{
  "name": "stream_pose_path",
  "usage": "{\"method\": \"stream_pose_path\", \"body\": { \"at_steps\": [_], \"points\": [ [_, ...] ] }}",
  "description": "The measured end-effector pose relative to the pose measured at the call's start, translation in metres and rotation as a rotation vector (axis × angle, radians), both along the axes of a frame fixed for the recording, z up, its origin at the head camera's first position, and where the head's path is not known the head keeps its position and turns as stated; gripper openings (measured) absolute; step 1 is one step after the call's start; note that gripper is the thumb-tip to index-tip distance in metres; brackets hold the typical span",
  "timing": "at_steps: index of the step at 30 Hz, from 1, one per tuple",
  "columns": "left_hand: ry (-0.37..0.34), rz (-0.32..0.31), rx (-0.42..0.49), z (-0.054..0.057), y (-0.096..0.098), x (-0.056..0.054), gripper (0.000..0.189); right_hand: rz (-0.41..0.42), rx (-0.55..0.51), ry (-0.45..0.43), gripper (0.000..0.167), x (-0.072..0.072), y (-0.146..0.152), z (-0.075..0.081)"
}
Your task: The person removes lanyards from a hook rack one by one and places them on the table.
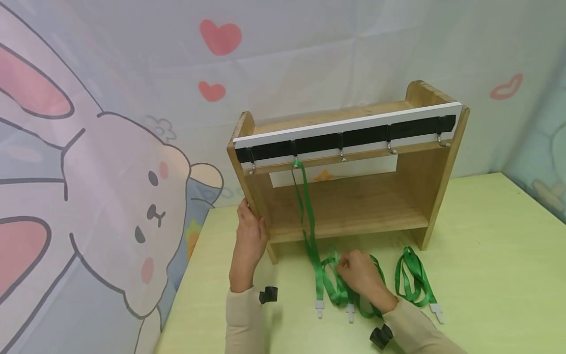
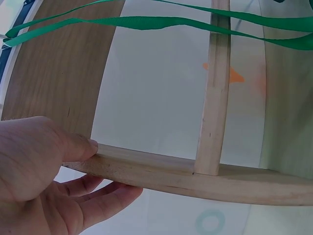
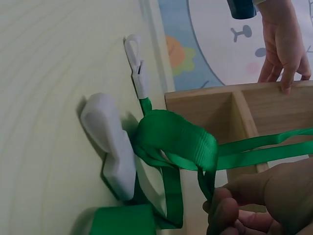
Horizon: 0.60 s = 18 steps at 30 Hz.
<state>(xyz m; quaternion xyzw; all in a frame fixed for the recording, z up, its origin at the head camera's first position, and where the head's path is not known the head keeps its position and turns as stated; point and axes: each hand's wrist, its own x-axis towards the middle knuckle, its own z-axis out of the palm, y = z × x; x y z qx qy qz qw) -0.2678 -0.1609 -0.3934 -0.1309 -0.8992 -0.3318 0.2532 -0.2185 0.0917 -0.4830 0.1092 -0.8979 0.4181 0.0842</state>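
Note:
My left hand point(image 1: 250, 233) grips the left side panel of a small wooden shelf point(image 1: 353, 204); in the left wrist view its thumb point(image 2: 80, 148) lies on the panel's inner face, fingers beneath. My right hand point(image 1: 363, 276) pinches a loop of a coiled green lanyard point(image 3: 178, 137), whose white plastic clip point(image 3: 110, 142) lies near the tabletop. Just left of it, another green lanyard point(image 1: 310, 223) hangs from the second hook from the left, its clip point(image 1: 320, 309) low in front of the shelf. A further lanyard is partly hidden under my right hand.
Several metal hooks point(image 1: 341, 153) line a white and black strip point(image 1: 318, 145) across the shelf's upper front. Another coiled lanyard point(image 1: 414, 275) lies at the right on the pale green table point(image 1: 495, 265). A printed cloth point(image 1: 287, 64) hangs close behind.

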Motion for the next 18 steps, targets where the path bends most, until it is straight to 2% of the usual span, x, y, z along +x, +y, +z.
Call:
{"method": "stream_pose_path", "body": {
  "at_steps": [4,8,12,18],
  "points": [
    [0.007,0.002,-0.006,0.0002,0.0005,-0.0002,0.057,0.005,-0.023,-0.006,0.040,-0.0002,0.0008,-0.0015],
    [0.024,0.002,-0.008,0.0004,0.0008,0.0009,0.056,0.010,-0.040,-0.025,0.039,0.0003,0.0010,-0.0023],
    [0.044,0.004,-0.014,0.0008,0.0016,0.0021,0.057,0.007,-0.033,-0.053,0.036,0.0005,0.0018,-0.0034],
    [0.056,0.002,-0.012,0.0004,0.0020,0.0014,0.057,-0.014,0.009,-0.080,0.045,-0.0005,0.0050,-0.0012]
  ]
}}
